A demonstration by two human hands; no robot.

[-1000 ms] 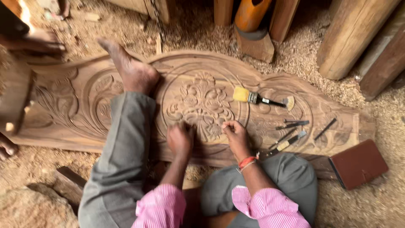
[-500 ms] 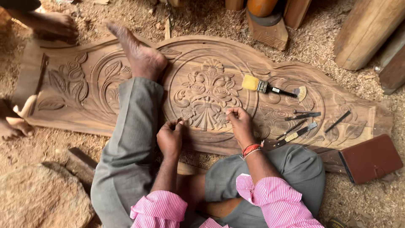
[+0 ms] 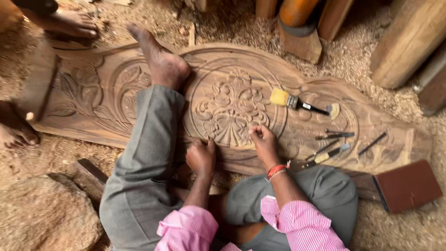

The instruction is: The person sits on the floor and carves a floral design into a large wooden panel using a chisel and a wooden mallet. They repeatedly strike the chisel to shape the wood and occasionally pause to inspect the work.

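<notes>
Fingers of the left hand [image 3: 201,157] are curled into a fist at the lower rim of the long carved brown wooden panel [image 3: 93,100], and those of the right hand [image 3: 263,142] are bunched just beside it on the carved round flower medallion [image 3: 231,108]; whether either grips a tool I cannot tell, since the knuckles hide whatever lies under them. The panel lies flat on sawdust-strewn ground [image 3: 353,56], its left end partly covered by another person's bare feet [image 3: 69,23] and a blurred wooden piece. The worker's own bare foot [image 3: 160,60] rests on the carving, grey trouser leg stretched across it. A yellow-bristled brush with a black handle [image 3: 297,103] lies right of the medallion, thin metal chisels [image 3: 332,144] scattered beyond it. A flat reddish-brown block [image 3: 409,186] sits at the panel's right end. Upright timber posts [image 3: 409,39] are cut off along the top edge.
</notes>
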